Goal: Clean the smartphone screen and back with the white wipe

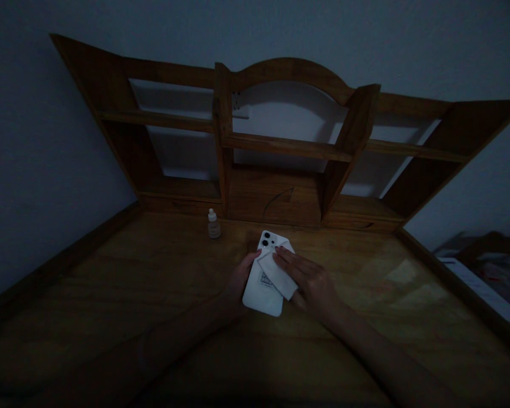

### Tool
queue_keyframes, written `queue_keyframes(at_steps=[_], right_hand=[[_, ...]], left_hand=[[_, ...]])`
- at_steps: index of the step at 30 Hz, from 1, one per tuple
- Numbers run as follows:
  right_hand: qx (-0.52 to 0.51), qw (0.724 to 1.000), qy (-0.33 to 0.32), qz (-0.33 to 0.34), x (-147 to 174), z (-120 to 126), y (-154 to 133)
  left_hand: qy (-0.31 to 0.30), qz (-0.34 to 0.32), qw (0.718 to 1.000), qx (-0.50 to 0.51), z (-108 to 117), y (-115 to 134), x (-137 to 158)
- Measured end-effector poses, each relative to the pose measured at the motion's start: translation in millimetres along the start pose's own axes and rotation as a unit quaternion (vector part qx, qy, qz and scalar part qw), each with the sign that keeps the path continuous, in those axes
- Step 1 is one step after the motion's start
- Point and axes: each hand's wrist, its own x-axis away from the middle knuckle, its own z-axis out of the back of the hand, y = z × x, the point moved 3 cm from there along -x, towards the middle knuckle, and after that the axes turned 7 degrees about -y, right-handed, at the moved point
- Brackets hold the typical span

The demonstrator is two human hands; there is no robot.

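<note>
Left hand [239,281] grips the white phone [261,286] by its edge; right hand [308,277], fingers flat, presses a cloth [277,272] onto it. Dim wooden desk [153,294], small bottle [213,224] at 11 o'clock, shelf unit [280,147] at 12.

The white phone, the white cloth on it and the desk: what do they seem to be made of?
White phone: smooth glass or plastic back, judging by its even bright surface; which one is unclear. White cloth: thin soft fabric or tissue, folded under the right hand. Desk: brown wood with visible grain and a slight sheen, probably varnished. The left hand holds the phone's edge.
</note>
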Motion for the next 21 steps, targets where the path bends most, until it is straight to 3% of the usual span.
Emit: queue_keyframes(at_steps=[3,9,14,16,21], right_hand=[[-0.051,0.997,-0.045,0.02,-3.5,-2.1,-9.0],[-0.184,0.976,-0.104,0.057,-7.4,2.8,-27.8],[-0.294,0.951,-0.072,0.067,-7.5,7.5,-27.4],[-0.339,0.937,-0.053,0.07,-7.4,9.2,-24.6],[-0.439,0.896,-0.041,0.049,-3.7,8.5,-14.2]], left_hand=[[0.022,-0.021,0.999,0.023,2.0,3.3,-0.8],[-0.054,0.043,0.997,-0.02,-1.1,7.3,-3.5],[-0.12,0.092,0.988,-0.016,-0.6,5.0,-4.0],[-0.143,0.075,0.987,-0.008,-2.5,4.7,-3.3],[-0.112,0.03,0.993,-0.012,-5.5,3.5,-1.2]])
